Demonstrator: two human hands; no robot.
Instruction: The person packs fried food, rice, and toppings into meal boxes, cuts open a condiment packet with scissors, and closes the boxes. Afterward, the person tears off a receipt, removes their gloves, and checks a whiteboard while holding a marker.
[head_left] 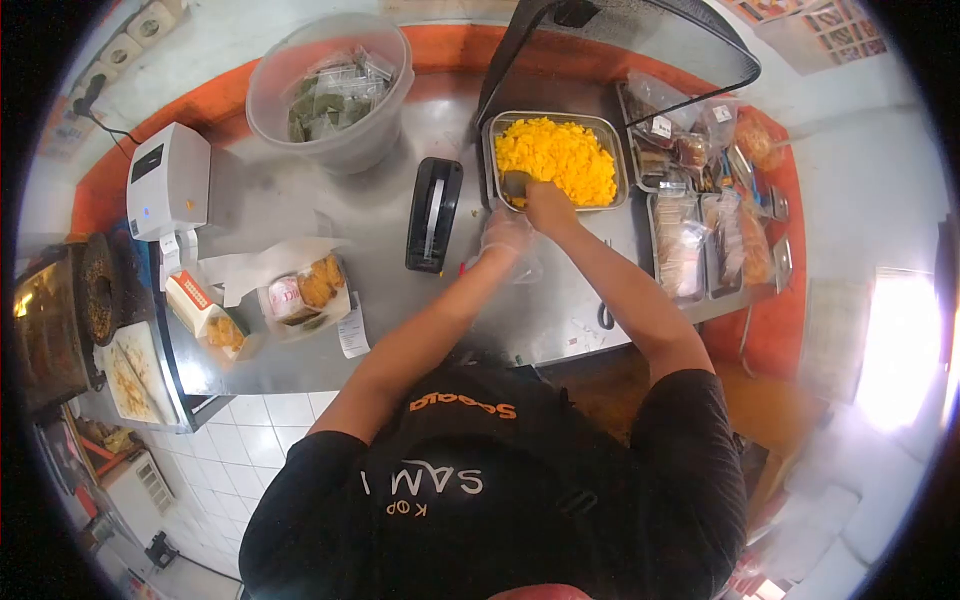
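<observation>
Yellow food [568, 158] at outstretched right hand [547, 207]

bright yellow for the food [565, 160], silver for its tray [624, 165], silver-grey for the counter [390, 310], orange-red along the wall strip [440, 45]. plain black across the shirt [540, 500], with orange and white in the lettering [435, 478]. white for the printer [172, 185], black for the dispenser [434, 215], dull green for the packets [340, 105], golden brown for the fried pieces [320, 282], a white grid pattern across the tiles [245, 440].

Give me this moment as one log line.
left hand: at clear plastic | right hand: holding dark spoon at yellow food | metal tray: well filled | black device: left of tray
</observation>
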